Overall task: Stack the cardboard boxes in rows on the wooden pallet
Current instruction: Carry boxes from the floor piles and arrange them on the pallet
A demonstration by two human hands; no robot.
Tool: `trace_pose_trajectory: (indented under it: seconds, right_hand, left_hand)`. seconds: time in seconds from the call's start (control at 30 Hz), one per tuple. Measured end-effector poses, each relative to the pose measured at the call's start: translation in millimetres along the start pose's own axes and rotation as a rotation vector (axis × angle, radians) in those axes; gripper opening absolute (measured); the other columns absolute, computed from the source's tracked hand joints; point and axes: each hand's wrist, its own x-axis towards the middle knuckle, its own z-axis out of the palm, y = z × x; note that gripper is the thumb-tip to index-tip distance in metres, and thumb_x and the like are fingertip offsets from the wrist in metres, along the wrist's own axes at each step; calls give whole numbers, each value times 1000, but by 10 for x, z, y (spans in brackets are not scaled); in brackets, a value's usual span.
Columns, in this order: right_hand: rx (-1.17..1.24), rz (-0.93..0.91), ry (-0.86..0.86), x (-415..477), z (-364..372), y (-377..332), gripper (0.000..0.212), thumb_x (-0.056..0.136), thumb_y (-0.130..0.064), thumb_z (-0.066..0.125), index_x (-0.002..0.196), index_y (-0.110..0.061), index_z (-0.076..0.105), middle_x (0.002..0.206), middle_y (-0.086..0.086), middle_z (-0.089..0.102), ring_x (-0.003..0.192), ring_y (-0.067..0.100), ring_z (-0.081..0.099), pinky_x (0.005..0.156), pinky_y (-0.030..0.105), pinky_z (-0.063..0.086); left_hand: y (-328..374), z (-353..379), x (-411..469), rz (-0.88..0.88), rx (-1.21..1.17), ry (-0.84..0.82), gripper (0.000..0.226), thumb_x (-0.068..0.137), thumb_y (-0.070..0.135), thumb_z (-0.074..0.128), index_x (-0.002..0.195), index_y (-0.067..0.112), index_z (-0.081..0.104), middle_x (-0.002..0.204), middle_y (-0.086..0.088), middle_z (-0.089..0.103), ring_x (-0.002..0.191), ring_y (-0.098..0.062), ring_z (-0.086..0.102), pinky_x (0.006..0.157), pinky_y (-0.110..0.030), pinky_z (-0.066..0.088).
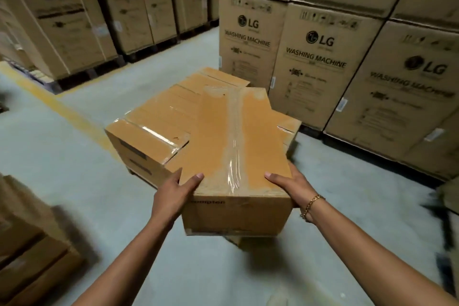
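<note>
Head view: I log left hand [173,196], right hand [289,187] clamped on carried box [236,141]; skewed to stacked boxes [154,119], it could land overhanging.

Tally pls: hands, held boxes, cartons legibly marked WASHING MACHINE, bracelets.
Hands: 2 (left hand, right hand)
Held box: 1
WASHING MACHINE cartons: 3
Bracelet: 1
Total: 7

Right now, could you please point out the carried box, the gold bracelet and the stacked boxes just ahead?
carried box [236,136], head view, middle of its taped top.
gold bracelet [311,204], head view, chain links at the wrist.
stacked boxes [146,136], head view, top of the nearest box.
</note>
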Motion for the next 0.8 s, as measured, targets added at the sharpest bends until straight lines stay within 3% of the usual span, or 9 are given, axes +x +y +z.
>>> trace_pose_trajectory:
  seconds: [0.13,0.37,0.5,0.6,0.73,0.8]
  right_hand:
    - [-2,-7,69,379,-868,-33,68,77,-47,82,134,-43,45,118,-9,67,107,18,66,96,49,55]
    - [3,44,121,1011,-2163,-130,71,75,-54,80,135,-44,43,118,-13,65,108,16,64,97,47,54]
    - [31,56,142,1431,-2685,-135,74,72,-53,83,136,-41,49,115,-13,70,106,14,68,97,46,55]
    - [42,69,171,1817,-3020,-157,61,77,-43,82,131,-40,53,111,-13,73,103,13,69,97,45,55]
    - [49,89,183,2481,-3452,-315,54,80,-40,81,127,-43,54,105,-15,74,98,11,71,92,43,57]
    - [53,96,177,2869,-3660,-403,54,80,-39,81,127,-44,54,107,-14,73,98,11,71,91,43,58]
  left_hand:
    - [553,848,335,24,-15,-51,87,86,65,65,156,19,38,159,-8,41,143,-31,42,112,-50,37]
    - [1437,2008,766,35,16,-141,86,88,62,65,155,15,39,155,-9,46,138,-31,48,109,-45,40]
    - [1809,2513,1094,50,42,-167,74,91,55,65,151,16,47,145,-7,58,126,-29,57,95,-38,44]
    - [2047,2888,1443,59,53,-196,78,81,75,61,141,24,58,128,2,69,112,-19,64,91,-37,50]
    - [2356,3444,2031,27,61,-208,69,90,60,65,145,20,54,135,2,63,120,-25,60,87,-34,45]
    - [2521,3723,2362,12,58,-216,65,91,55,66,144,18,55,129,4,63,124,-26,59,84,-30,40]
